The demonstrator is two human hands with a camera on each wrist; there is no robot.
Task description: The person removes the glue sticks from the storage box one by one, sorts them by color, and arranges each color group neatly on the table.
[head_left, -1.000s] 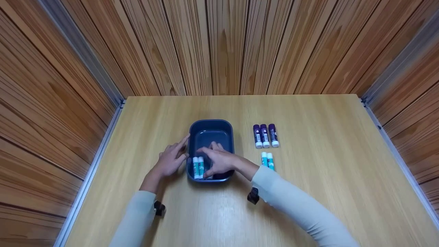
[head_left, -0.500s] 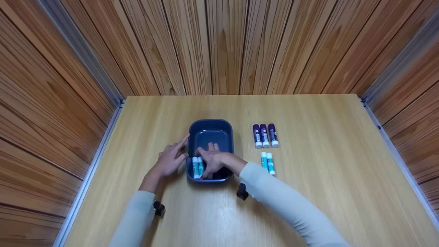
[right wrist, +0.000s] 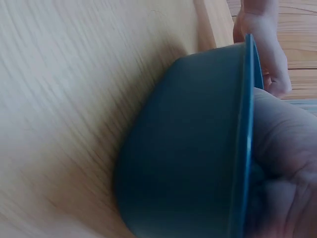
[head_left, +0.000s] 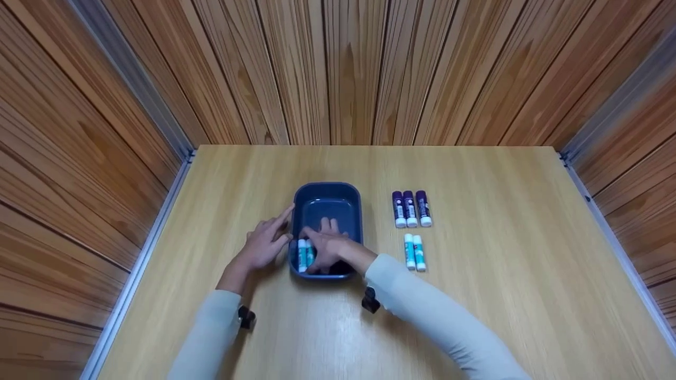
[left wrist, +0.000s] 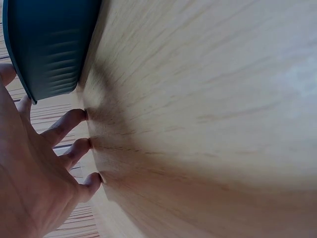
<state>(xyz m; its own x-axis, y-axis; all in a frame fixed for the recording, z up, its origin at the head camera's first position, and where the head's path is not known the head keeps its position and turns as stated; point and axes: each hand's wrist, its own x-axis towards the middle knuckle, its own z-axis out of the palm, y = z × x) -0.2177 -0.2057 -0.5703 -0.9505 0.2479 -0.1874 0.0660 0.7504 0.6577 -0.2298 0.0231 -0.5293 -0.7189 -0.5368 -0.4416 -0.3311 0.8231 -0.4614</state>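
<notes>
A dark blue plastic bin (head_left: 328, 191) stands on the table. My left hand (head_left: 265, 245) touches its left side. In the left wrist view, the other fingers of my left hand (left wrist: 37, 173) spread, their tips on the table. My right hand (head_left: 328, 247) reaches down inside the bin's near half, beside two teal glue sticks with white ends (head_left: 302, 256) lying side by side at the near left. Whatever lies under that palm is hidden. In the right wrist view, the bin's wall (right wrist: 183, 144) covers the fingers of my right hand (right wrist: 287, 163).
Right of the bin lie three purple glue sticks with white ends (head_left: 409, 209) in a row. Nearer to me lie two more teal glue sticks (head_left: 414, 253). Wood-panelled walls (head_left: 348, 74) close off the table (head_left: 501, 237) at the back and sides.
My right hand has sunk lower into the bin and its forearm has shifted left, uncovering more of the two teal glue sticks on the table. My left hand stays put.
</notes>
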